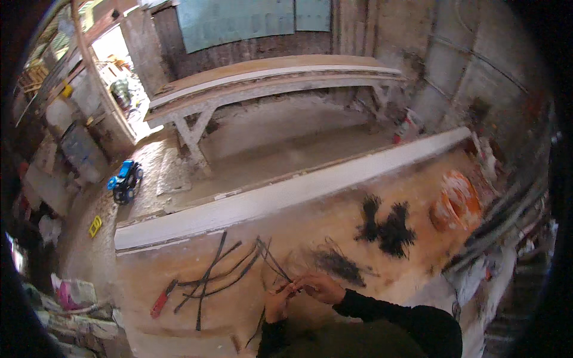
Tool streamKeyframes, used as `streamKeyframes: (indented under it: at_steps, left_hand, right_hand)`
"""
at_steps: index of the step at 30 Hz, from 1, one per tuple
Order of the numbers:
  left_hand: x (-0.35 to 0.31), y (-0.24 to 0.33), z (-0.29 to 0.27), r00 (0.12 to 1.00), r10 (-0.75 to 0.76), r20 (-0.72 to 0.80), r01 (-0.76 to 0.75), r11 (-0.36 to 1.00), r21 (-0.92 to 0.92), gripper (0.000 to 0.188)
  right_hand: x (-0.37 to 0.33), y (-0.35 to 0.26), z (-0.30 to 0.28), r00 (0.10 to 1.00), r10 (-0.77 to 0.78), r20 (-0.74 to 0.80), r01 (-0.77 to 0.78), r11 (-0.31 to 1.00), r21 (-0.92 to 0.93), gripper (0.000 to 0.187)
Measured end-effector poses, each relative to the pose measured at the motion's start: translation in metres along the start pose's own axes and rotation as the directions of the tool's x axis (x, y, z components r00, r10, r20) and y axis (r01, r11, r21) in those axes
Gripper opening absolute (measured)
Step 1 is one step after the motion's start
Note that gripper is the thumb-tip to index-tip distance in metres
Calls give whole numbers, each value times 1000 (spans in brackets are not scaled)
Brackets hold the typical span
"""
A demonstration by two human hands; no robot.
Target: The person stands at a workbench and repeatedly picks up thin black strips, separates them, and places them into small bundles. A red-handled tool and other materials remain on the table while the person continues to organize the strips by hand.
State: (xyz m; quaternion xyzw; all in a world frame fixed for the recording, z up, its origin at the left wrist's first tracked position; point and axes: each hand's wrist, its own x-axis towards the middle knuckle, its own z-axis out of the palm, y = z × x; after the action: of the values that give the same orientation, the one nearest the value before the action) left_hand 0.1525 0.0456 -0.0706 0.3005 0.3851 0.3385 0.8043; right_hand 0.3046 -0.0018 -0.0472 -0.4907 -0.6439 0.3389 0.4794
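At the near edge of a brown work table [224, 301], my left hand [276, 304] and my right hand [323, 288] meet with their fingers closed. Both hold a thin dark strip [278, 267] that runs up and away from them; the part inside the fingers is hidden. Several loose black strips [206, 277] lie crossed to the left, beside a red-handled tool [160, 303] whose far end I cannot make out. Just beyond my right hand is a loose heap of thin black fibres [340, 265]. Farther right lie two bushy black bundles [396, 230] [369, 216].
A long white strip [286, 194] borders the table's far side. An orange bucket [458, 201], smeared white, stands at the right near grey pipes [507, 215]. Beyond is a long wooden bench [268, 83]. A blue and black toy truck [125, 181] sits on the floor at left.
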Motion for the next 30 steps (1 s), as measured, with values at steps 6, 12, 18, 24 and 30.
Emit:
streamKeyframes:
  at_steps: [6, 12, 18, 24, 30]
  left_hand:
    - [32, -47, 40, 991, 42, -125, -70, 970, -231, 22]
    - [19, -96, 49, 990, -117, -85, 104, 985, -141, 28]
    - [-26, -51, 117, 996, 88, 16, -89, 973, 212, 11]
    - [-81, -36, 173, 911, 355, 209, -398, 890, 222, 8]
    - [-118, -36, 223, 771, 461, 439, -573, 803, 163, 7]
  right_hand:
    - [-6, 47, -50, 989, -108, 103, 104, 994, 40, 28]
    - [-55, 61, -82, 943, -303, 135, 312, 949, -45, 27]
    - [-69, 18, -125, 883, -465, 61, 467, 884, -5, 23]
    - [-88, -53, -162, 792, -606, 72, 610, 789, -70, 19]
    - [-125, -86, -180, 760, -636, -135, 648, 756, 86, 12]
